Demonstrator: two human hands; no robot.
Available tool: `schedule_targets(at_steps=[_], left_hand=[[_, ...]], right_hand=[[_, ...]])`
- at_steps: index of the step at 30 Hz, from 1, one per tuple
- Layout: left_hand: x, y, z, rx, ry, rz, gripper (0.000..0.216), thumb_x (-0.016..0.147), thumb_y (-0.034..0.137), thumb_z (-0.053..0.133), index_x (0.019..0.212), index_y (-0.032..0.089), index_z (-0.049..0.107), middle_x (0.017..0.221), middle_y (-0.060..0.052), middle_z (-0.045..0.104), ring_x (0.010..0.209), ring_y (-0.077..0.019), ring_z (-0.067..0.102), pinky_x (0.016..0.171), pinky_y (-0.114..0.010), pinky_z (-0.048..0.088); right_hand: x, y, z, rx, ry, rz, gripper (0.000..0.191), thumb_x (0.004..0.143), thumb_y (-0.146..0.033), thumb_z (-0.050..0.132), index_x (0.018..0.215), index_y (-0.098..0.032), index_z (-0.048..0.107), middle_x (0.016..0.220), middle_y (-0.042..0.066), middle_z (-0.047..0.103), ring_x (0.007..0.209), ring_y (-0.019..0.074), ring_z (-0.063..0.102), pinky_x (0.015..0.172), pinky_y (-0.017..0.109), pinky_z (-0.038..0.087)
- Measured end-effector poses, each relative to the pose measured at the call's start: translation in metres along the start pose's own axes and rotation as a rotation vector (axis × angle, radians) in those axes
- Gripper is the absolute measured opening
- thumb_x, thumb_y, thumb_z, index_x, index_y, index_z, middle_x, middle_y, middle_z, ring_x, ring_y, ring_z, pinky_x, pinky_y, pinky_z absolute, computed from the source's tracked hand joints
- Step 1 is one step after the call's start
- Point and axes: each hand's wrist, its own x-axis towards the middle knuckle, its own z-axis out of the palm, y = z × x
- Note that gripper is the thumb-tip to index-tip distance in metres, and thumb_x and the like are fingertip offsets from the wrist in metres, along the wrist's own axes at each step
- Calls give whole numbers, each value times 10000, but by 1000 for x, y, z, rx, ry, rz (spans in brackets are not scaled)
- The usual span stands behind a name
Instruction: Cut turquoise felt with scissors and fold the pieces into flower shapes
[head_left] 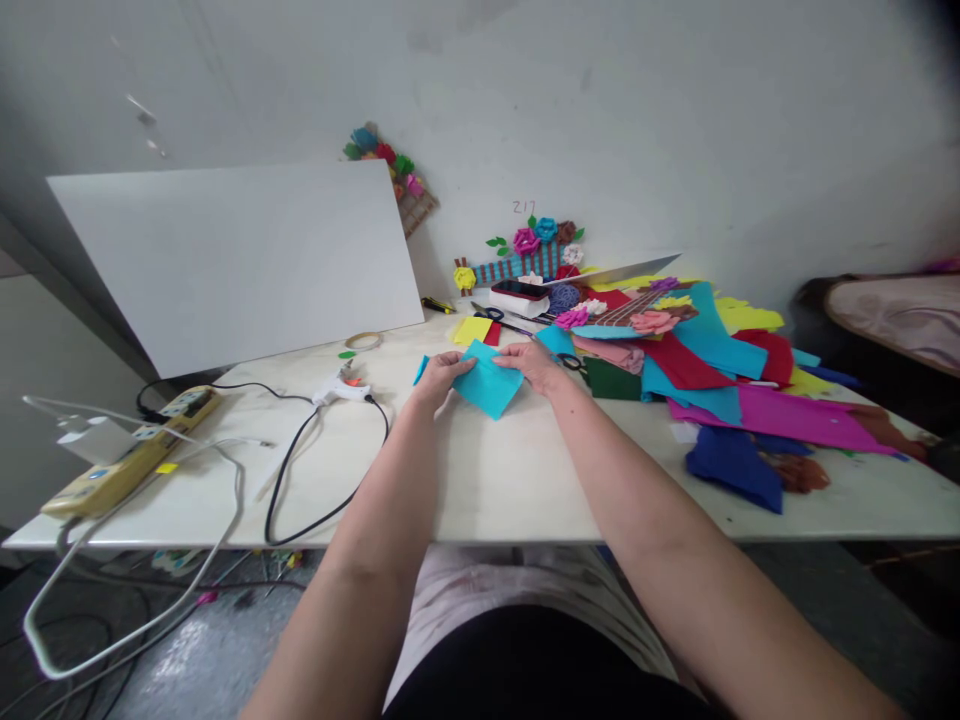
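A bright blue square of paper point(491, 388) is stretched between my two hands, just above the white table point(517, 480). My left hand point(442, 374) pinches its left corner, and my right hand point(531, 364) grips the upper right edge. Beside my left hand shows a small rolled blue piece point(421, 369); whether the hand touches it I cannot tell. Behind the hands lie yellow paper squares point(473, 329) with a red one point(493, 334) by them. Black-handled scissors point(573, 363) lie close to my right wrist, partly covered.
To the left are a white glue gun point(343, 388) with a black cord, a tape roll point(364, 341) and a power strip point(139, 450). A white board point(240, 260) leans on the wall. Coloured sheets point(697, 360) pile up at right, near a phone point(520, 289) on a white box.
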Motion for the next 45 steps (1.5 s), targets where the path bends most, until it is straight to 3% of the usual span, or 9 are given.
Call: schedule_targets(at_steps=[7,15,26,37,45], left_hand=[[0,1,1,-5,22,-9,350,481,372,793,658,133,609,545,6,593,473,-91,493,496,-233,385],[1,1,0,-131,-10,-39,345,522,262,745,824,116,664,666,-35,655,542,-120,559,556,-251,432],[1,1,0,-140,57,-31,282,540,198,664,810,118,675,644,-23,621,536,-100,505,533,-230,375],[4,-6,-4,-98,52,-22,225,550,212,646,760,147,694,619,-10,607,541,-100,476,513,-224,339],[4,-6,-3,-42,31,22,239,552,204,624,762,146,722,692,-36,647,607,-113,481,531,-227,317]], right_hand=[[2,2,-1,12,-6,-1,184,498,-176,762,662,-128,694,584,8,653,526,99,535,579,250,425],[4,4,-4,84,19,30,186,544,-97,715,725,-140,721,623,23,676,544,103,551,586,252,441],[2,5,-4,74,-18,2,204,574,-116,657,760,-150,734,650,32,682,572,117,540,594,261,418],[1,6,-3,-2,6,-54,181,540,-175,629,705,-157,703,592,-6,626,537,99,471,545,234,354],[6,11,-6,-37,-15,-88,250,568,-226,616,799,-163,687,582,-18,596,516,97,448,520,227,332]])
